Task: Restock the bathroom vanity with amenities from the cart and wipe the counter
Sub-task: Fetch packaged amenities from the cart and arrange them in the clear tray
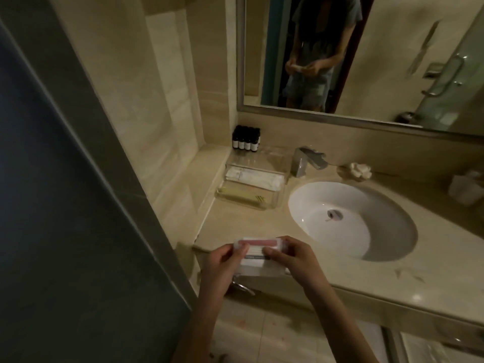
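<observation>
I hold a small stack of flat white amenity packets point(258, 254), the top one with a pink band, over the front left edge of the beige vanity counter point(340, 273). My left hand point(222, 263) pinches the stack's left end. My right hand point(290, 258) grips its right end, thumb on top. A clear tray point(251, 186) at the counter's back left holds white sachets and yellowish wrapped items. Several small dark bottles point(246, 139) stand behind it in the corner.
A white round sink point(351, 218) with a chrome faucet point(307, 159) fills the counter's middle. A soap dish point(357, 171) and a pale holder point(468, 188) sit at the right. A mirror point(366, 56) hangs above; a dark door frame point(78, 179) stands at left.
</observation>
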The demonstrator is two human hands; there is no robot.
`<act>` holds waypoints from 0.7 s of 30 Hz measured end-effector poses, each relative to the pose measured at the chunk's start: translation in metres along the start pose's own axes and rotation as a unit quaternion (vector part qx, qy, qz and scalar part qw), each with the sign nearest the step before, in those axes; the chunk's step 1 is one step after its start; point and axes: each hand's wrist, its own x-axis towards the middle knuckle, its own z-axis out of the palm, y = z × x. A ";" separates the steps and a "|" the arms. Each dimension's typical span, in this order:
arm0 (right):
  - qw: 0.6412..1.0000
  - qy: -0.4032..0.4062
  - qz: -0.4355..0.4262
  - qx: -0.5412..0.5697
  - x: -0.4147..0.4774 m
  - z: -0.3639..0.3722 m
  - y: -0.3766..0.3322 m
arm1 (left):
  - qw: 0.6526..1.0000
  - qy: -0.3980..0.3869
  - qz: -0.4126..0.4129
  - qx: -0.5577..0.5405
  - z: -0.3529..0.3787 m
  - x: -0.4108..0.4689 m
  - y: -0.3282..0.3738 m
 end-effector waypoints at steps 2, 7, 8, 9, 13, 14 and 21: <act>1.000 -0.001 0.015 0.017 0.023 0.011 0.003 | 1.000 0.003 0.001 0.022 -0.005 0.027 0.000; 0.998 0.003 0.044 0.046 0.075 0.022 0.011 | 0.999 -0.006 -0.015 0.029 -0.003 0.078 0.006; 0.997 0.003 0.052 0.049 0.088 0.023 0.012 | 0.999 -0.008 -0.018 0.030 -0.002 0.089 0.007; 0.997 0.006 0.058 0.051 0.101 0.025 0.011 | 0.999 -0.011 -0.019 0.033 0.000 0.101 0.011; 0.996 0.009 0.070 0.049 0.166 0.031 0.015 | 0.999 -0.005 -0.016 0.037 0.007 0.160 0.024; 0.995 0.010 0.083 0.057 0.182 0.033 0.016 | 0.999 0.005 -0.012 0.039 0.009 0.175 0.026; 0.977 0.068 0.181 0.093 0.298 0.024 0.026 | 0.961 0.032 0.071 0.266 0.024 0.279 0.030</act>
